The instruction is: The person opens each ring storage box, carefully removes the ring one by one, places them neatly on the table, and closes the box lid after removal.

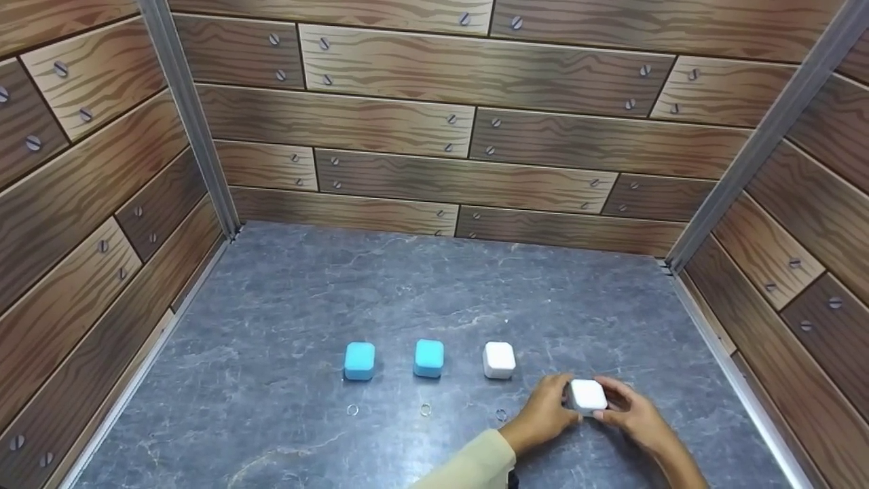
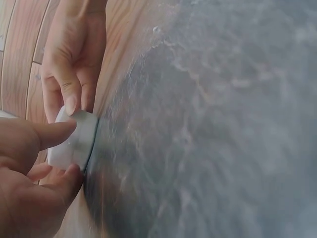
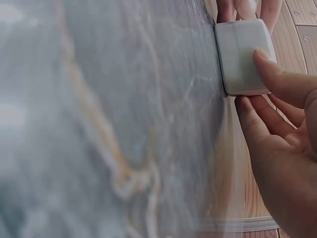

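At the right of the tabletop, a small white box [image 1: 588, 395] with rounded corners stands between two hands. My left hand [image 1: 548, 411] grips its left side with thumb and fingers. From the other side my right hand [image 1: 635, 414] holds it, thumb on the near face. In the right wrist view a faint seam runs across the white box [image 3: 242, 57], whose base sits at the grey surface. The left wrist view has both thumbs on the same white box [image 2: 74, 144]. Its lid looks closed.
Another white box [image 1: 500, 360] and two blue boxes, one in the middle [image 1: 429, 358] and one at left [image 1: 360, 360], stand in a row. Small rings lie before them: left [image 1: 352, 410], middle [image 1: 426, 409] and right [image 1: 501, 415], near my left wrist. Wood-patterned walls [image 1: 380, 122] enclose the grey tabletop [image 1: 285, 292].
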Demonstrator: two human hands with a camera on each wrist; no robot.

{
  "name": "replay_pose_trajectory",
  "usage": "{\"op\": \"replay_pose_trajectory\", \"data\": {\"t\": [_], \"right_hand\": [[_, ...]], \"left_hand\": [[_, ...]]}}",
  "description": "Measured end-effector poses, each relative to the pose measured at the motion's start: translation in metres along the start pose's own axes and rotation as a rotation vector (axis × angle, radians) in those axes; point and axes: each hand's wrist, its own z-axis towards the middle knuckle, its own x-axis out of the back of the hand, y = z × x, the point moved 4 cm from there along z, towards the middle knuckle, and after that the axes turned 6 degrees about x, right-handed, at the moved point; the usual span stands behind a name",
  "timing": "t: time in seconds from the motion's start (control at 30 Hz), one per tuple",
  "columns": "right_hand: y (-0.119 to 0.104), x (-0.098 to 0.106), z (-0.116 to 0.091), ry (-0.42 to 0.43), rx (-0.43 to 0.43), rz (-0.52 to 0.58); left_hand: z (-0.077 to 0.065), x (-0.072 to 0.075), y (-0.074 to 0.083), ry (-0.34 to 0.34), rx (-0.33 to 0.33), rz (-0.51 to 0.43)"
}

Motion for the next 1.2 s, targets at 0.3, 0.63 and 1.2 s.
{"op": "replay_pose_trajectory", "data": {"t": [0.3,0.63,1.2], "right_hand": [[0.000,-0.001,0.007,0.006,-0.040,0.008],[0.000,-0.002,0.023,0.010,-0.039,-0.050],[-0.005,-0.003,0.052,-0.011,0.034,-0.109]], "left_hand": [[0.004,0.001,0.001,0.044,0.023,-0.060],[0.015,0.006,-0.001,0.097,0.006,-0.019],[0.032,0.018,-0.003,0.181,0.005,0.049]]}}
